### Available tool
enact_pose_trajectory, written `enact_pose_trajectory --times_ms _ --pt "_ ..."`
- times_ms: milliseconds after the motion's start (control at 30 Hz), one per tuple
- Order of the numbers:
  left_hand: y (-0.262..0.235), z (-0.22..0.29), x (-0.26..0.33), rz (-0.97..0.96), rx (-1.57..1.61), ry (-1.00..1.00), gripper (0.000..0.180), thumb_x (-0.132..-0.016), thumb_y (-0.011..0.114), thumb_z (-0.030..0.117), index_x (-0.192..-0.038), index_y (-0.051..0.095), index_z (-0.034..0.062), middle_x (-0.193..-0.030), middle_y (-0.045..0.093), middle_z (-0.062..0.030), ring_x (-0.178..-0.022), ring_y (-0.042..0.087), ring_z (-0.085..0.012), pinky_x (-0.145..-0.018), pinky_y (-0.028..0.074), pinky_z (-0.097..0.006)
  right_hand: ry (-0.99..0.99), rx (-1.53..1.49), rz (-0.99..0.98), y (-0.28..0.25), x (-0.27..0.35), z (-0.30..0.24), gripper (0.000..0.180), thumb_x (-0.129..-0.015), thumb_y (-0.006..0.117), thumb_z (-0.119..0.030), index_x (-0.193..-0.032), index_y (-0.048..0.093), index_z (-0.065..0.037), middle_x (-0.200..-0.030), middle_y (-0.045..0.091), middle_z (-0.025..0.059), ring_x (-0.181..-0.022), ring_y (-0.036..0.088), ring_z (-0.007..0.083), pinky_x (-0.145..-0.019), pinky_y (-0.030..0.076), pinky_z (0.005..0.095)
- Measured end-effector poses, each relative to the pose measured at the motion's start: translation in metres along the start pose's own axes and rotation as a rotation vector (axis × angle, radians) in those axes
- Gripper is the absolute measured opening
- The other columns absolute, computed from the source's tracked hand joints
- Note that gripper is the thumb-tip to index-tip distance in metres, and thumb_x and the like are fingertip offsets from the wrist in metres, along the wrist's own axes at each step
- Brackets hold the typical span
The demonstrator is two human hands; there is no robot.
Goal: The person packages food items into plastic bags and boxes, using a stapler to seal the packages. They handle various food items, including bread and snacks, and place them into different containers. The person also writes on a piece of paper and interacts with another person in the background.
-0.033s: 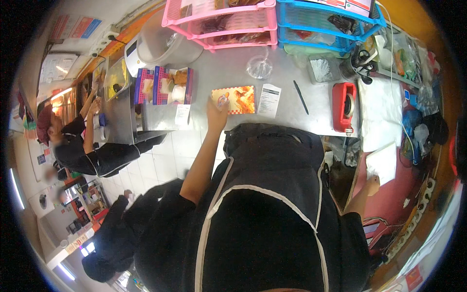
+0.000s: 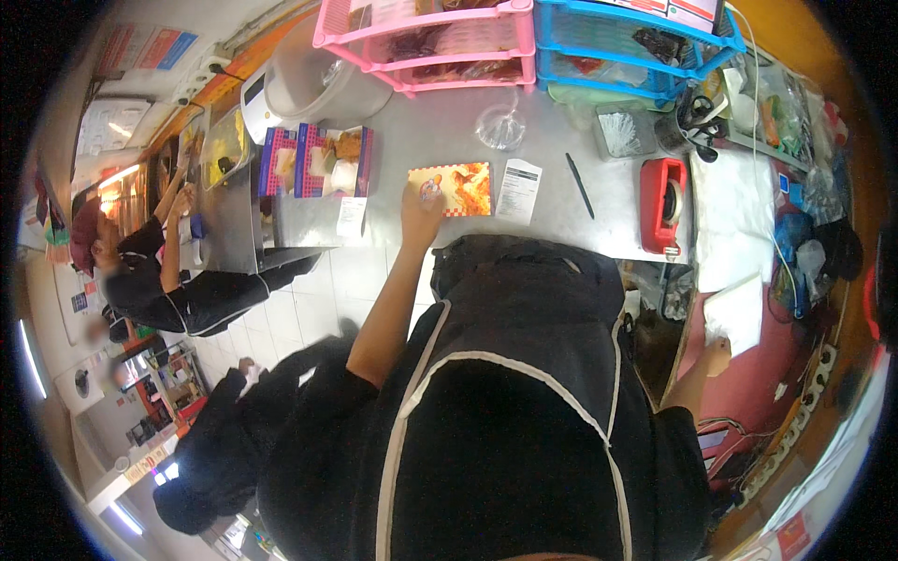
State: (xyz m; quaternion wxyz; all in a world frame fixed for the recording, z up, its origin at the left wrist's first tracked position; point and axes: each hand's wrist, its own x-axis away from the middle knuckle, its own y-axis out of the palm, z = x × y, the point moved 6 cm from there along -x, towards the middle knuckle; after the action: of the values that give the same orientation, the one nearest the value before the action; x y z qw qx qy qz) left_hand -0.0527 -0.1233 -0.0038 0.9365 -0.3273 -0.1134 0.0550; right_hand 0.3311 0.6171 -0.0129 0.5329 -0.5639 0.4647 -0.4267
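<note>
From the head view, our left hand [image 2: 421, 208] rests fingers-down on the near corner of the orange printed card [image 2: 452, 188], pinning it flat on the steel bench [image 2: 440, 131] beside a white slip [image 2: 518, 190]. Our right hand [image 2: 718, 355] hangs low beside the bench end, touching a white paper sheet [image 2: 736, 313]; we cannot tell its grip.

A grey steel counter [image 2: 440, 140] carries a printed card [image 2: 458, 189], receipt [image 2: 519, 190], pen [image 2: 580, 185] and red tape dispenser [image 2: 662, 206].
</note>
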Motion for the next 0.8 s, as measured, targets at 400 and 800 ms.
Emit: enact_pose_trajectory --times_ms 400,800 --pt "0.018 0.075 0.037 -0.236 -0.106 0.149 0.060 -0.091 0.069 0.025 -0.141 0.049 -0.0013 -0.148 0.046 -0.0233 -0.138 0.044 -0.0337 -0.115 0.033 -0.045 -0.203 -0.746 0.464 -0.248 -0.027 -0.070 0.041 -0.100 0.056 -0.030 -0.106 0.072 0.007 -0.108 0.072 0.0223 -0.090 0.070 0.0305 -0.079 0.054 0.0427" --pt "0.016 0.253 0.112 -0.907 0.618 0.138 0.035 -0.105 0.048 0.015 -0.137 0.058 0.0067 -0.109 0.067 -0.0085 -0.101 0.061 -0.0148 -0.093 0.048 -0.032 -1.037 -0.947 -0.473 -0.237 0.327 -0.365 0.012 -0.093 0.066 -0.009 -0.089 0.069 0.002 -0.069 0.062 0.0094 -0.059 0.055 0.0173 -0.057 0.044 0.0322"
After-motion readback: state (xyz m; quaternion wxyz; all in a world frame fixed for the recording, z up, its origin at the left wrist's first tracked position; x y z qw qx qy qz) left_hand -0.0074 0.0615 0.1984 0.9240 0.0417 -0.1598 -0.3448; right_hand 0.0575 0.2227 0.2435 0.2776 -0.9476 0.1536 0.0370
